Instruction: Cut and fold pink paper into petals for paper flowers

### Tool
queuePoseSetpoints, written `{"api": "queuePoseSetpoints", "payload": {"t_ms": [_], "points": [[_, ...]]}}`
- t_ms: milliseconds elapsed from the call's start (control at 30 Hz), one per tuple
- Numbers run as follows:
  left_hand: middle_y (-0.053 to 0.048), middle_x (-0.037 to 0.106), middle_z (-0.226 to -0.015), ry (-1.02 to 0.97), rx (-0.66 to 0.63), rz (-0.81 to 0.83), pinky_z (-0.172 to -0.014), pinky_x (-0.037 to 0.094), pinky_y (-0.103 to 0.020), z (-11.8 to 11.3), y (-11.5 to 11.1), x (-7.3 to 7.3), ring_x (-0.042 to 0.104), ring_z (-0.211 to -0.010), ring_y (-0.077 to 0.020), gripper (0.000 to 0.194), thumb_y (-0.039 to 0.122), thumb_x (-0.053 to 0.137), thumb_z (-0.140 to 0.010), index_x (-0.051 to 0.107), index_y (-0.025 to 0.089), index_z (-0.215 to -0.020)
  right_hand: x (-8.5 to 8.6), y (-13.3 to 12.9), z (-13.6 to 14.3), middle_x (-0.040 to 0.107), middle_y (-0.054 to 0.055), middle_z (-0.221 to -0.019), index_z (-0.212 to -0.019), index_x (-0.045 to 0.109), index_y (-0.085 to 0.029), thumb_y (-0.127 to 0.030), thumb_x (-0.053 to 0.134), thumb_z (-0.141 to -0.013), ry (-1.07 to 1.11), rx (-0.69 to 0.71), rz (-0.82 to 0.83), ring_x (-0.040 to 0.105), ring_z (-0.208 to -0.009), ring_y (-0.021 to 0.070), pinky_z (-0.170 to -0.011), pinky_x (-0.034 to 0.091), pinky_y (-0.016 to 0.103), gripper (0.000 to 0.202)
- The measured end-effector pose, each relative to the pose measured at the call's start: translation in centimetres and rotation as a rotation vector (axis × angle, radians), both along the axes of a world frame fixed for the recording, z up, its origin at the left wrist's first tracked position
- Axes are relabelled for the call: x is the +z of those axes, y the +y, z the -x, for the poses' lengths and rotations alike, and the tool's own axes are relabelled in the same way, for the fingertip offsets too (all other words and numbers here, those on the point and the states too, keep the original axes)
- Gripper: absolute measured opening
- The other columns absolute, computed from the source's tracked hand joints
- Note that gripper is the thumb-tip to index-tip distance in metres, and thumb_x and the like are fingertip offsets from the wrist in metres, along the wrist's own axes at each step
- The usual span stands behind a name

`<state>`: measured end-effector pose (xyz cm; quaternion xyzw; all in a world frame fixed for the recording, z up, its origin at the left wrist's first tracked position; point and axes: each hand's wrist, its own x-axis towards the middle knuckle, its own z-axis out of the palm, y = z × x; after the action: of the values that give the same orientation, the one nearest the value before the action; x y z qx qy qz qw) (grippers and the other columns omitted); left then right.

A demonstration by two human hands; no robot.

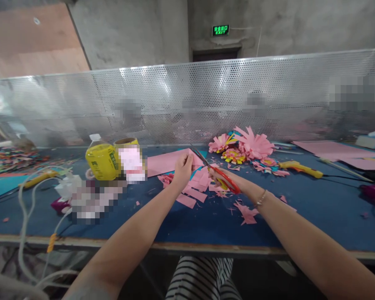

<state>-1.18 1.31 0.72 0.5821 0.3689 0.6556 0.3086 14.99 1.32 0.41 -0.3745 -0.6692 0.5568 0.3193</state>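
Note:
My left hand [183,167] pinches the right end of a long pink paper strip [164,161] above the table. In my right hand [217,177] is a pair of scissors [227,182] with red and yellow handles. Their blades [200,155] point up and left, apart from each other, beside the paper's edge near my left fingers. Cut pink paper pieces [200,183] lie in a loose pile under both hands. A ragged pink scrap [247,213] rests nearer to me, below my right wrist.
Pink paper flowers [253,143] stand behind my right hand. A glue gun [301,168] lies to the right. At left are a yellow-labelled bottle [103,160], a tape roll [126,141] and white cables [26,216]. A perforated metal panel [162,104] closes the table's back.

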Motion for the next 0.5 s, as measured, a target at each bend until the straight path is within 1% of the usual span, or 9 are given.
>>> {"api": "queuePoseSetpoints", "payload": {"t_ms": [67, 167, 333, 433, 500], "points": [[0.007, 0.034, -0.042, 0.018, 0.015, -0.014, -0.037, 0.024, -0.017, -0.1, -0.2, 0.0, 0.031, -0.036, -0.004, 0.032, 0.042, 0.043, -0.075, 0.034, 0.018, -0.056, 0.1, -0.4, 0.4, 0.039, -0.007, -0.058, -0.074, 0.044, -0.018, -0.049, 0.059, -0.058, 0.01, 0.027, 0.042, 0.035, -0.042, 0.003, -0.04, 0.031, 0.018, 0.038], [0.006, 0.034, -0.041, 0.037, 0.023, -0.013, -0.036, 0.024, -0.018, -0.2, -0.4, 0.1, 0.03, -0.035, -0.0044, 0.033, 0.044, 0.04, -0.076, 0.034, 0.018, -0.056, 0.2, -0.9, 0.6, 0.038, -0.007, -0.054, -0.073, 0.044, -0.017, -0.05, 0.056, -0.062, 0.013, 0.07, 0.051, 0.035, -0.041, 0.0033, -0.039, 0.029, 0.019, 0.037], [0.007, 0.032, -0.039, 0.028, 0.024, 0.0, -0.035, 0.023, -0.017, -0.3, -0.7, 0.3, 0.029, -0.035, -0.0041, 0.034, 0.043, 0.041, -0.076, 0.032, 0.018, -0.054, 0.6, -1.6, 0.7, 0.04, -0.005, -0.057, -0.072, 0.043, -0.018, -0.048, 0.055, -0.064, 0.029, 0.05, 0.101, 0.036, -0.041, 0.0035, -0.037, 0.028, 0.019, 0.033], [0.007, 0.031, -0.039, 0.009, 0.014, 0.022, -0.035, 0.023, -0.017, -0.5, -0.8, 0.5, 0.028, -0.034, -0.0039, 0.034, 0.041, 0.041, -0.076, 0.032, 0.018, -0.054, 1.1, -2.2, 0.9, 0.039, -0.006, -0.054, -0.068, 0.041, -0.018, -0.046, 0.053, -0.067, 0.012, 0.061, 0.076, 0.036, -0.039, 0.0032, -0.035, 0.027, 0.017, 0.031], [0.007, 0.031, -0.038, -0.013, -0.002, 0.042, -0.034, 0.022, -0.017, -0.5, -0.8, 0.5, 0.028, -0.034, -0.0036, 0.034, 0.041, 0.042, -0.075, 0.032, 0.018, -0.053, 1.3, -2.6, 1.2, 0.037, -0.007, -0.05, -0.065, 0.039, -0.018, -0.047, 0.05, -0.068, -0.023, 0.04, 0.034, 0.034, -0.038, 0.0031, -0.034, 0.026, 0.017, 0.032]]}}
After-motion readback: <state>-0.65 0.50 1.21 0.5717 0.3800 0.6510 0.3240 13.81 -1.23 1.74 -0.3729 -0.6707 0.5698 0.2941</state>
